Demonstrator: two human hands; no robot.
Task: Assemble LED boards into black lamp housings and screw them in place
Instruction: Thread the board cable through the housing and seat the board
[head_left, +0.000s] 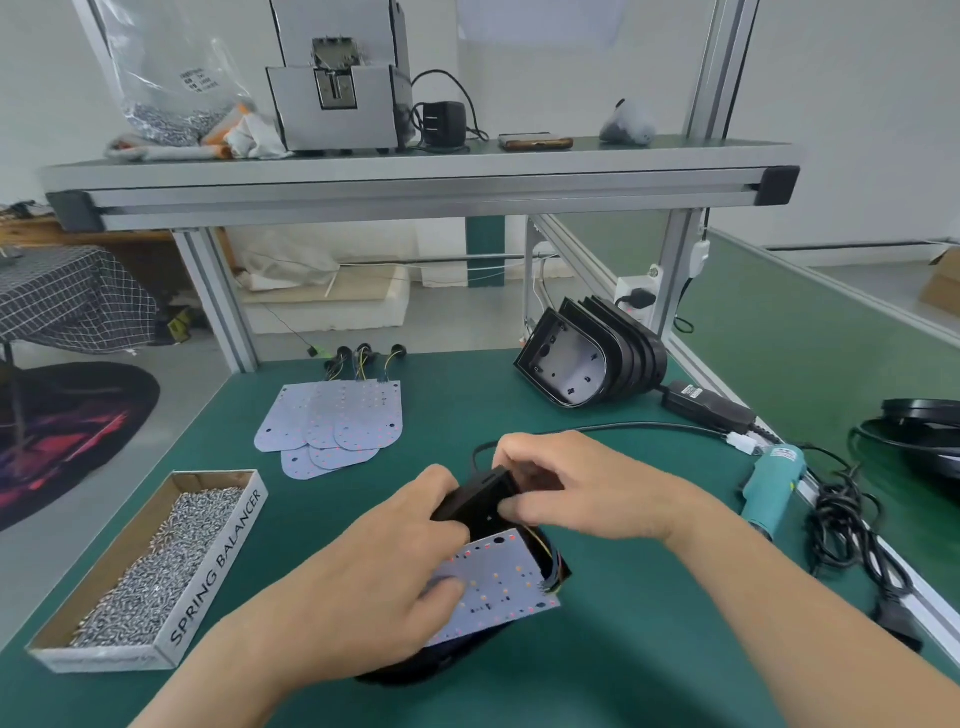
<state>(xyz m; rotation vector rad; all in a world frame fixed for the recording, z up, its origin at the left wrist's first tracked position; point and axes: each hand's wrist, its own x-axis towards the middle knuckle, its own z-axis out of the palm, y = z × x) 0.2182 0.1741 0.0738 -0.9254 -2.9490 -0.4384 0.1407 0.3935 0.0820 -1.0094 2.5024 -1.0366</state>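
A black lamp housing (475, 501) is tilted up off the green mat, held between both hands. My left hand (384, 577) grips its near side, the thumb pressing on a white LED board (506, 582) that lies partly inside the housing. My right hand (566, 488) curls over the housing's far edge and pinches it with thumb and fingers. Coloured wires (550, 564) run from the board's right edge into the housing. More LED boards (332, 421) lie fanned out further back on the mat. A row of empty black housings (592, 358) leans at the back right.
A cardboard tray of screws (150, 566) marked SPRING BALANCER sits at the left. A teal electric screwdriver (771, 486) and tangled black cables (852, 525) lie at the right edge. Black power adapter (709, 408) behind. An aluminium-framed shelf (415, 176) spans overhead.
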